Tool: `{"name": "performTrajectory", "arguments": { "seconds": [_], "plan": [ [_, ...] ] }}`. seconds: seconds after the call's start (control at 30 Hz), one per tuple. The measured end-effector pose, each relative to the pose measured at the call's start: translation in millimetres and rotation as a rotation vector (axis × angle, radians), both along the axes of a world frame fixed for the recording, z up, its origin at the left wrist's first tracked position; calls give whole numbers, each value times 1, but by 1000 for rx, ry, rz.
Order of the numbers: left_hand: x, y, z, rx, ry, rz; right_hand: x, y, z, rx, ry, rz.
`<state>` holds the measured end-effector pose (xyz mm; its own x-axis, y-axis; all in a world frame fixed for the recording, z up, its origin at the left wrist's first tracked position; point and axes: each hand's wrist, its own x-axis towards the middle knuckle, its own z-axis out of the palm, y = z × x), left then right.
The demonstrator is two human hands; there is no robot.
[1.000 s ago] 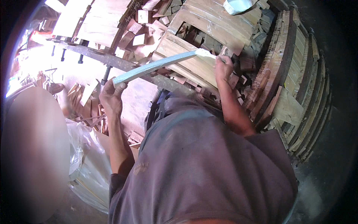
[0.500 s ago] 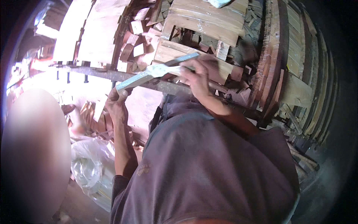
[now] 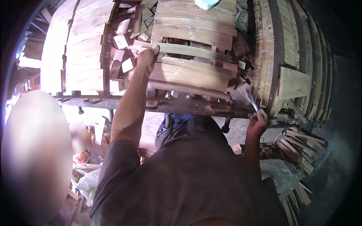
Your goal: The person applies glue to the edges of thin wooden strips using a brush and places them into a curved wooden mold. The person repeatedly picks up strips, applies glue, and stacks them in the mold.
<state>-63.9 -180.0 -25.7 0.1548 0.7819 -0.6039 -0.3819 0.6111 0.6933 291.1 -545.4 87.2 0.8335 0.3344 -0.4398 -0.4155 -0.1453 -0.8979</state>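
My left hand (image 3: 148,59) reaches forward, its fingers closed on the left end of a pale wooden strip (image 3: 194,52). That strip lies crosswise among other boards, with a dark gap between it and the wider board (image 3: 192,34) beyond. Closer to me are another narrow strip (image 3: 196,67) and a wider plank (image 3: 188,77). Off to the right, my right hand (image 3: 257,121) grips a brush (image 3: 249,97) by its handle, the pale, whitish head pointing away from me. At the far edge sits a light blue, whitish container (image 3: 206,3), partly cut off.
A metal bar with screw bolts (image 3: 181,106) runs across in front of me. Joined panels (image 3: 85,49) stand at left, stacked boards (image 3: 298,41) at right. Wood blocks (image 3: 121,41) lie between. Offcuts (image 3: 298,145) and a plastic sack (image 3: 281,171) are low right. A blurred shape covers the lower left.
The strip held in the air at my left hand is now down among the boards. My left hand has moved forward; my right hand has swung right and nearer with the brush.
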Motion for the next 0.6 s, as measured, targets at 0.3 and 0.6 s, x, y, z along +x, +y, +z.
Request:
{"name": "performTrajectory", "arguments": {
  "seconds": [0.3, 0.6],
  "plan": [
    [119, -15, -18, -300, -12, 32, -38, -43, -24, -110, 47, -131],
    [177, 9, -51, -487, 102, 219, -31, -49, 11, -134, -91, -143]
  ]
}}
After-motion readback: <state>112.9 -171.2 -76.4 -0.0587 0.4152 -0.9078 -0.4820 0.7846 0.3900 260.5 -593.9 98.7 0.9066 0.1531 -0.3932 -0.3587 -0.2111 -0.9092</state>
